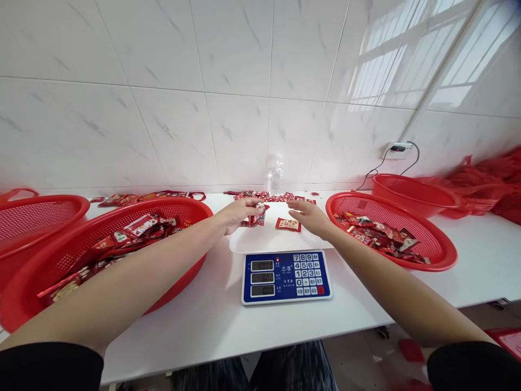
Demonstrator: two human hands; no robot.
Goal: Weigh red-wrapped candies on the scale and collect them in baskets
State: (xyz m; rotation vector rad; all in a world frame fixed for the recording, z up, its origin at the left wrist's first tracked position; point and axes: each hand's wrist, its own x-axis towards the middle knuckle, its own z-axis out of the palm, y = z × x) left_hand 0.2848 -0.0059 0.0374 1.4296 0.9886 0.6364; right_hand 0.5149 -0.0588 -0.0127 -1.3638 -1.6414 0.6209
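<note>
Over the white pan (244,245) of a blue digital scale (287,277), my left hand (240,214) pinches a small red printed packet (257,217). My right hand (311,217) hovers on the pan's right side, fingers stretched out and nothing in them. Between the two hands a flat red-and-cream packet (288,224) lies on the pan. Behind the pan, a row of red packets (264,196) lies along the wall, partly hidden by my hands. The scale's displays seem to read zeros.
A large red basket (199,209) of packets stands left, another red basket (445,252) of packets right. Further red baskets (52,203) (411,187) flank them. A clear plastic bottle (277,176) is by the wall. Red mesh bags (488,179) pile far right, near a wall socket (396,150) with cables.
</note>
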